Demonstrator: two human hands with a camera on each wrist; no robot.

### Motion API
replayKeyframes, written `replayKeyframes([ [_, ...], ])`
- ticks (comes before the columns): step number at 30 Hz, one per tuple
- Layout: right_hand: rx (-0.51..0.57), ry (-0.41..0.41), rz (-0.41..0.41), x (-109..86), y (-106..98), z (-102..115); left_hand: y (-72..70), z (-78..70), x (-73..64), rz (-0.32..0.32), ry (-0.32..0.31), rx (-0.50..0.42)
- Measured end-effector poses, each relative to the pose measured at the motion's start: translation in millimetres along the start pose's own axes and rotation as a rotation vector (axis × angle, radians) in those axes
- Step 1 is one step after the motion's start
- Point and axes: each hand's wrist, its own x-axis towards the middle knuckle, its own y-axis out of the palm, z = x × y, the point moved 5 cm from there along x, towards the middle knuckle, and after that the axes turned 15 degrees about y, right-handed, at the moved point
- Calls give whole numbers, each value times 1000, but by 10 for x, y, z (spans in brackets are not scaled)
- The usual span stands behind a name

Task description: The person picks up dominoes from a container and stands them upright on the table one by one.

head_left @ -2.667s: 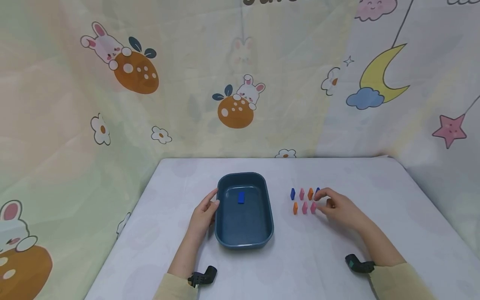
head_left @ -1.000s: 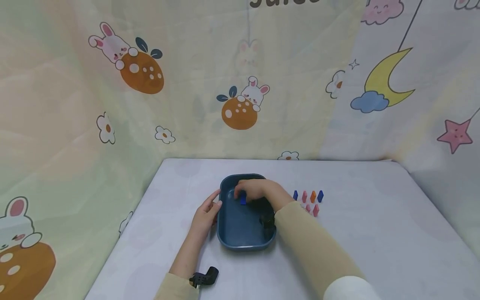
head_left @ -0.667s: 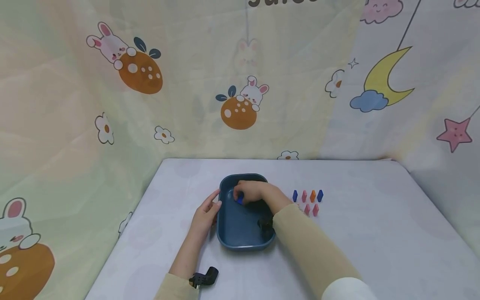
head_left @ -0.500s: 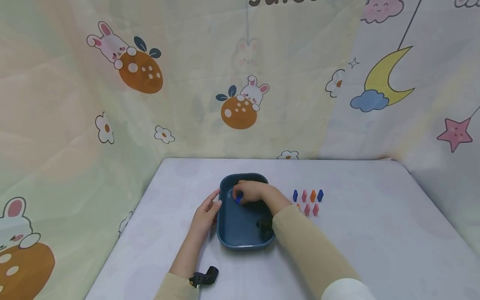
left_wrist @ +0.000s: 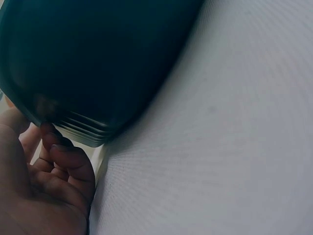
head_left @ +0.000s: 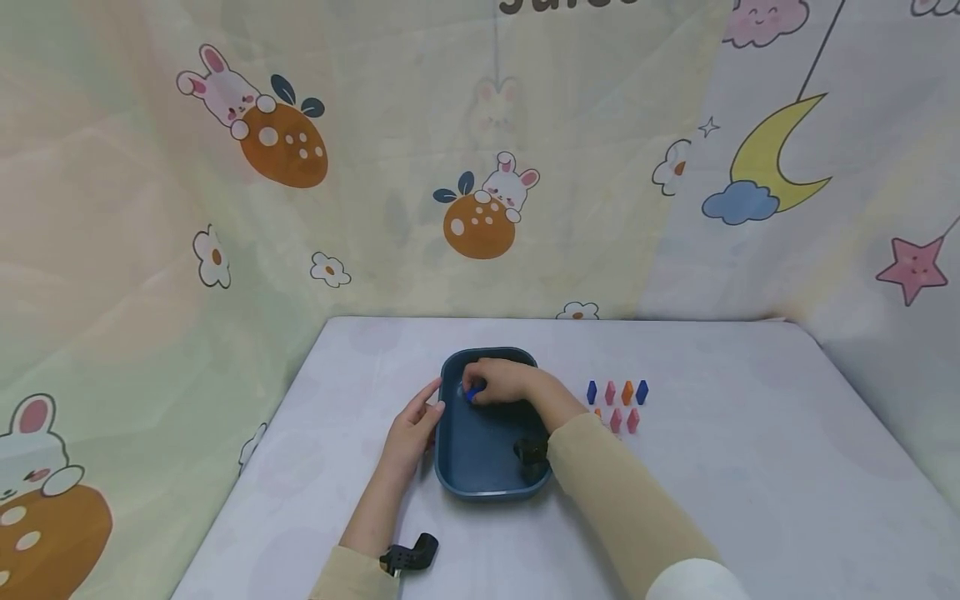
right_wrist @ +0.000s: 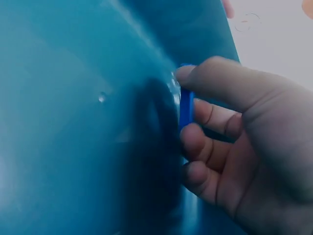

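Observation:
A dark blue-green plastic tray (head_left: 491, 492) lies on the table. My left hand (head_left: 408, 433) holds its left side, the thumb at the rim and the other fingers bent against the outer wall, as the left wrist view shows. My right hand (head_left: 498, 382) reaches over into the tray and pinches a small flat blue block (right_wrist: 186, 108) between thumb and fingers. The block is upright, close to the tray's inner left wall, partly hidden by the fingertips.
Right of the tray, small blocks stand in two rows: a blue block (head_left: 592, 392), a pink block (head_left: 610, 392), an orange block (head_left: 627, 392) and several others. The right sleeve (head_left: 622, 492) partly covers the front row. A printed cloth (head_left: 390, 108) hangs behind the table.
My right hand has moved left from the standing blocks into the tray, where it took up the blue block lying there and shifted it slightly left. The left hand keeps its hold.

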Motion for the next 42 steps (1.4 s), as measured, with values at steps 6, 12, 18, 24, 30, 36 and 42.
replayKeyframes([
  [6, 155, -43, 4, -105, -150, -30, 0, -10, -8, 0, -24, 26],
  [12, 343, -67, -59, -334, -407, -181, -5, 5, -1, -7, -31, 55],
  [18, 441, -15, -128, -674, -614, -506, -12, 35, 3, -14, -8, 85],
  [24, 475, 41, -192, -1095, -660, -883, -17, 39, -2, -17, 6, 108],
  [30, 478, 103, -229, -1455, -550, -1265, -20, 32, 4, -12, 11, 109],
  [36, 478, 112, -323, -1774, -440, -1603, -13, 20, -1, -16, 2, 118],
  [42, 472, 141, -400, -2001, -301, -1917, 1, 6, -11, -20, 3, 119],
])
